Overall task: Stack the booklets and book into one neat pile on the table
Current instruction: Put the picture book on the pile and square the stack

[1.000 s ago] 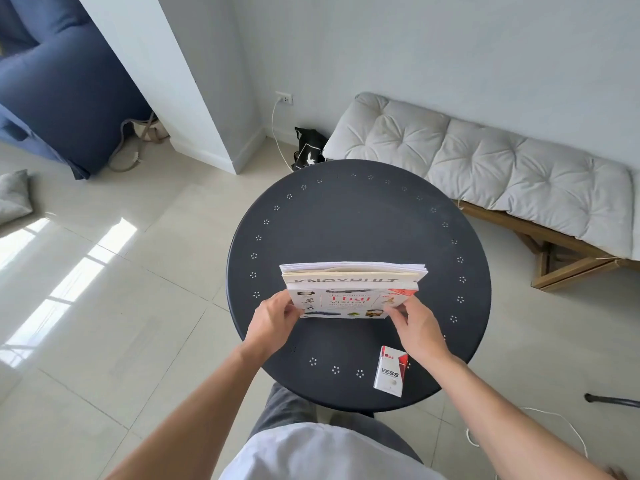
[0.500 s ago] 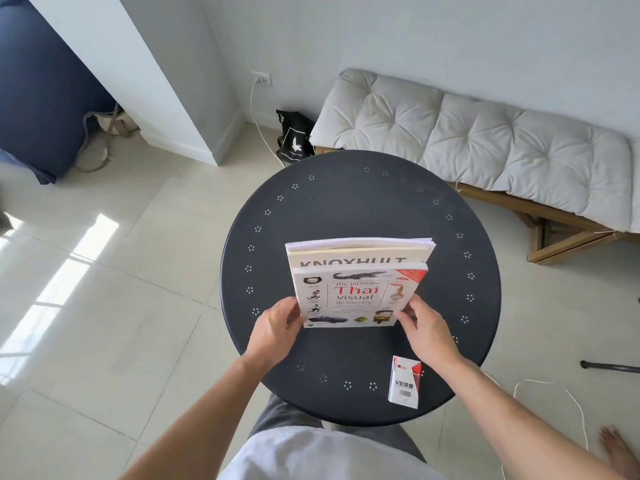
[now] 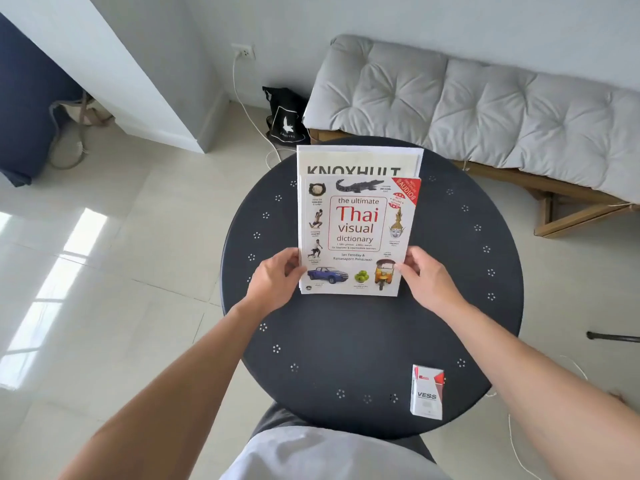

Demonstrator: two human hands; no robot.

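Observation:
A white book titled "the ultimate Thai visual dictionary" (image 3: 358,233) faces me, held upright on its lower edge over the round dark table (image 3: 467,306). Behind it stand larger booklets; the front one shows "KNOXHULT" (image 3: 356,162) above the book's top edge. My left hand (image 3: 275,284) grips the bundle's lower left edge. My right hand (image 3: 427,278) grips its lower right edge. How many booklets are behind is hidden.
A small white and red "VESS" box (image 3: 427,393) lies near the table's front right rim. A bench with a grey cushion (image 3: 485,105) stands behind the table. A black bag (image 3: 285,116) and a white cable (image 3: 249,109) are on the floor beyond.
The bundle has tipped up from a low slant to nearly upright, so its cover faces me. Both hands kept their grip on its lower edges.

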